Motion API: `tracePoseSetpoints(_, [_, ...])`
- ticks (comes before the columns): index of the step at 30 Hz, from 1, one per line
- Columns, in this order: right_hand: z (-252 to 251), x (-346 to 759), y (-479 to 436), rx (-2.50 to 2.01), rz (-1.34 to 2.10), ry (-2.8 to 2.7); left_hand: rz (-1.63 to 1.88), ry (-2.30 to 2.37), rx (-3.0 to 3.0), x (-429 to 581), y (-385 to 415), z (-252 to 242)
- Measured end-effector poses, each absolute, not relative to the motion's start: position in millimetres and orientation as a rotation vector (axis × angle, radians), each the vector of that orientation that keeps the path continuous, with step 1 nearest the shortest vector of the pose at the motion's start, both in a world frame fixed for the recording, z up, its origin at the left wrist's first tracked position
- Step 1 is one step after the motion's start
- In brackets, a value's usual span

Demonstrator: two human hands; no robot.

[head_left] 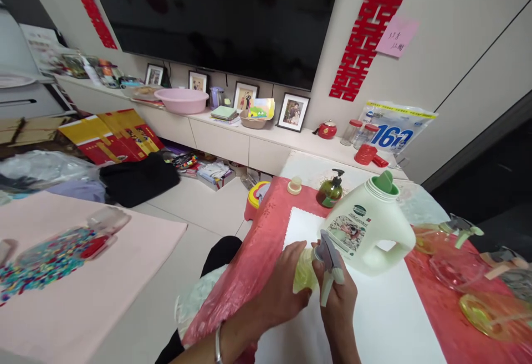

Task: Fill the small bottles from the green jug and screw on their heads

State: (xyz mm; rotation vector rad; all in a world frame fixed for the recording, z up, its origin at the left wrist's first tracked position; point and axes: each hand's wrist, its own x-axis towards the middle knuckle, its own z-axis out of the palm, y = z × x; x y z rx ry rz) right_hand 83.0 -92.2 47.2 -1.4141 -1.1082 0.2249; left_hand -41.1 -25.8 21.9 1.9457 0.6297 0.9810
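Apparently, the step in hand is fastening or loosening the spray head (328, 250) on the yellow bottle (305, 271), near the big jug (376, 228). The left hand (285, 281) grips the bottle; the right hand (341, 295) clasps the spray head. Turning it calls for a steady left hold.

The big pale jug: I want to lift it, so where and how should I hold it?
Probably by the handle, coming from the right: the jug stands upright, and its handle loops out on that side, leaving an open gap to reach through.
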Motion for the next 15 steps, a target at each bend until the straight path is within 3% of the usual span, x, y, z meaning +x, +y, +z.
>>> tracePoseSetpoints(8, [27.0, 78.0, -86.9, -1.371, 0.106, -1.081, 0.972, 0.58, 1.681, -49.2, -28.8, 71.6])
tracePoseSetpoints(15, [18.6, 84.6, -79.9, -1.319, 0.142, -1.022, 1.0, 0.541, 1.665, -34.0, -16.3, 56.8])
